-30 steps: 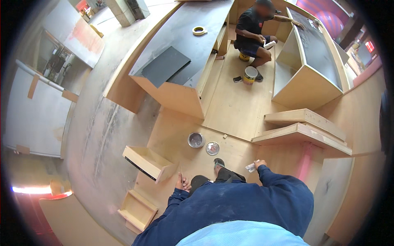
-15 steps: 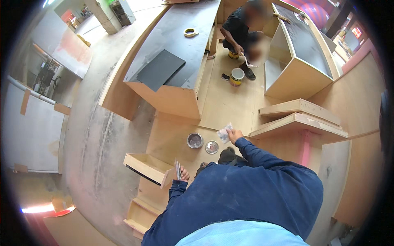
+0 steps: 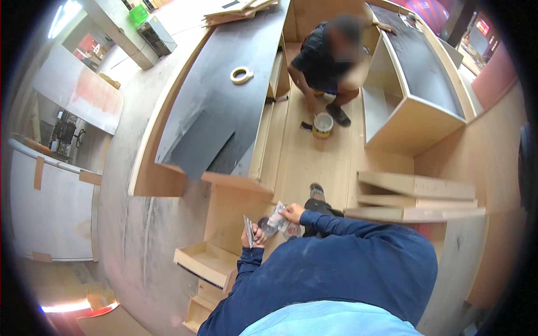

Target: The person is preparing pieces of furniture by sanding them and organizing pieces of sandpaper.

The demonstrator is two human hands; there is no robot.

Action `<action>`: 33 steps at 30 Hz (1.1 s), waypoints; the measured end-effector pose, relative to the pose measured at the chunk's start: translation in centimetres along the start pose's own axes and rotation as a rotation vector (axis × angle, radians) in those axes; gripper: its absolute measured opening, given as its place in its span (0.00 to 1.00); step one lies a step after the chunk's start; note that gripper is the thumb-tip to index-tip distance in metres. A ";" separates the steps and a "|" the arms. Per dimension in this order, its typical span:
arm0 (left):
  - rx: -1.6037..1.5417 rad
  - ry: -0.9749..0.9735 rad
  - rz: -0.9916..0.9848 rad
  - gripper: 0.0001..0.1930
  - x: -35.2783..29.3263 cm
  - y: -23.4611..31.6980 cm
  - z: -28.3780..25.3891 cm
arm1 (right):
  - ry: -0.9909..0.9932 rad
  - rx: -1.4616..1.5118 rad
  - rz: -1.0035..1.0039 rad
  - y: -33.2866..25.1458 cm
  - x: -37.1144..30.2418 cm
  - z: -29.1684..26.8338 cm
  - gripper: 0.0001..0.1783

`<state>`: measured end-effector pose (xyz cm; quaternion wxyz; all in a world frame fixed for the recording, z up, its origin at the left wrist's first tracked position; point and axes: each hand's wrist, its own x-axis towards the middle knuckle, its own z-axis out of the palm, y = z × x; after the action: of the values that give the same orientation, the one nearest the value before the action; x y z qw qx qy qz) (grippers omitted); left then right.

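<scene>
My right hand (image 3: pixel 292 213) pinches a flat, whitish piece (image 3: pixel 276 215) with grey smears. It is close beside my left hand (image 3: pixel 258 236), whose fingers are closed round a thin grey flat piece (image 3: pixel 248 231), seen nearly edge-on. Whether the two pieces touch, I cannot tell. Just behind them on the wooden floor panel stands an open tin (image 3: pixel 264 224) of grey stuff, mostly covered by the pieces. A round lid (image 3: pixel 293 230) lies next to it, partly hidden by my right arm.
Ahead, a co-worker (image 3: pixel 325 56) crouches between two cabinets, one arm down by a white-and-yellow tub (image 3: pixel 323 125). A dark-topped cabinet (image 3: pixel 218 101) at left bears a tape roll (image 3: pixel 241 75) and dark sheets (image 3: pixel 202 145). Drawers (image 3: pixel 207 263) lie lower left; shallow boxes (image 3: pixel 417 185) are stacked right.
My right hand has moved left with its whitish piece, close to my left hand. The co-worker's arm has lowered, and the pale tool in it no longer shows. My view has shifted.
</scene>
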<state>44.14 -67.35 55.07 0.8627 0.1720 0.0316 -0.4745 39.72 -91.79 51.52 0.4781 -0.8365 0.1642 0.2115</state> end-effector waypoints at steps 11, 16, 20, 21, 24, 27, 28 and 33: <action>1.271 0.589 0.326 0.18 22.1 -3.3 6.7 | -0.268 0.158 -0.183 -0.5 4.1 -22.0 0.21; 1.594 0.571 0.246 0.19 27.0 -3.0 7.8 | -0.260 0.328 -0.280 -2.2 7.1 -25.8 0.18; 1.339 0.637 0.192 0.20 30.7 -1.3 9.2 | -0.190 0.122 -0.288 -4.5 9.3 -29.0 0.15; 1.539 0.672 0.200 0.20 31.6 -0.7 9.6 | -0.187 0.222 -0.292 -5.1 10.1 -29.6 0.15; 1.820 0.745 0.253 0.19 35.0 1.6 11.3 | -0.088 0.184 -0.470 -6.3 13.0 -31.9 0.14; 1.883 0.802 0.601 0.17 38.1 5.1 13.4 | -0.246 -0.031 -0.313 -8.1 18.1 -33.7 0.14; 1.747 0.833 0.572 0.17 38.9 6.5 14.4 | -0.221 0.028 -0.371 -9.1 19.5 -34.1 0.14; 1.374 0.874 0.639 0.17 43.0 13.9 18.1 | -0.083 0.022 -0.451 -15.1 24.8 -37.6 0.13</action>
<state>77.25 -101.23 66.40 0.5706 0.8209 0.0169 -0.0159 75.50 -118.87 66.88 0.5287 -0.8374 -0.0445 0.1318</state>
